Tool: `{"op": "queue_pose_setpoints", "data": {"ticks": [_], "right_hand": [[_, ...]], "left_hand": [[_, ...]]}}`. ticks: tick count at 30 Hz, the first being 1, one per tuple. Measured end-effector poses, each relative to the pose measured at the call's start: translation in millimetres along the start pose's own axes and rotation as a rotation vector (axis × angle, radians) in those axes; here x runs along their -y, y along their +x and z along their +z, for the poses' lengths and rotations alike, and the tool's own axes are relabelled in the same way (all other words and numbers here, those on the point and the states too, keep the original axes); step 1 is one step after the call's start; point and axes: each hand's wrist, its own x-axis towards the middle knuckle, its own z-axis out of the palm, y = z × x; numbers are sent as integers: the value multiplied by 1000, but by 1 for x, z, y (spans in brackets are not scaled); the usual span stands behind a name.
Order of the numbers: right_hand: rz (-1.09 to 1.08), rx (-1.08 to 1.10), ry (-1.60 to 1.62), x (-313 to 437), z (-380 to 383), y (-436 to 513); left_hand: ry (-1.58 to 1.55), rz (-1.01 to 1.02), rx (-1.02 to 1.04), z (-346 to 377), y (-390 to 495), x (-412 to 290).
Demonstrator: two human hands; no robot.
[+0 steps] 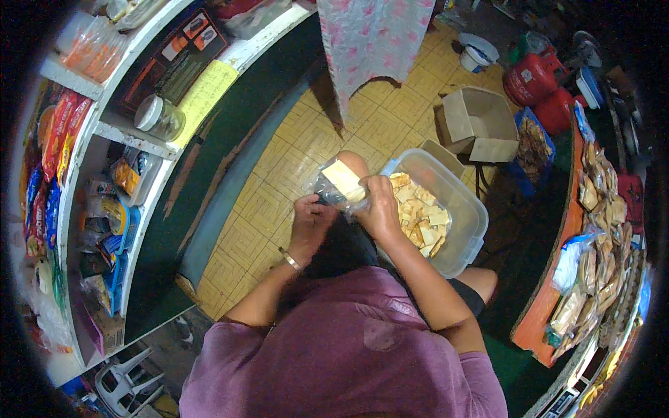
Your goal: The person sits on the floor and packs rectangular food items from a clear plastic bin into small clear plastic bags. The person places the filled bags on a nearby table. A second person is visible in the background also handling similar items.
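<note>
A clear plastic bag [326, 189] with pale, flat bread-like pieces [343, 179] lies over my knee. My right hand [380, 204] pinches the bag's lower right end between thumb and fingers. At the lower left edge of the bag is my left hand [313, 219], its fingers loosely curled; whether they grip the film cannot be made out. To the right, a translucent plastic tub [465, 224] sits tilted on my lap. Many cut bread-like pieces [420, 211], some browned at the edges, are heaped along its near left side.
Shelves [136, 138] with packaged goods and a lidded jar [159, 117] curve along the left. An orange-edged table [551, 261] at right bears several filled bags [601, 251]. Beyond the tub stand a cardboard box [481, 123] and red gas cylinders [533, 78]. A curtain [376, 47] hangs ahead.
</note>
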Motion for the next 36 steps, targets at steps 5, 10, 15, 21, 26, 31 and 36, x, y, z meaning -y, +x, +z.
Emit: {"op": "queue_pose_setpoints", "data": {"ticks": [5, 10, 15, 21, 26, 31, 36], "right_hand": [[-38, 128, 168, 1, -14, -6], [-94, 122, 176, 0, -17, -8], [-202, 89, 140, 1, -13, -8], [-104, 46, 86, -2, -11, -8], [-54, 52, -3, -18, -8, -4], [-48, 89, -98, -23, -8, -6], [-230, 71, -246, -17, -21, -12]], "left_hand": [[409, 93, 89, 13, -25, -2], [319, 100, 12, 19, -13, 0], [702, 469, -174, 29, -5, -7], [963, 747, -164, 36, 13, -16], [957, 643, -66, 37, 20, -8], [928, 661, -98, 36, 21, -3], [947, 661, -98, 36, 27, 1]]}}
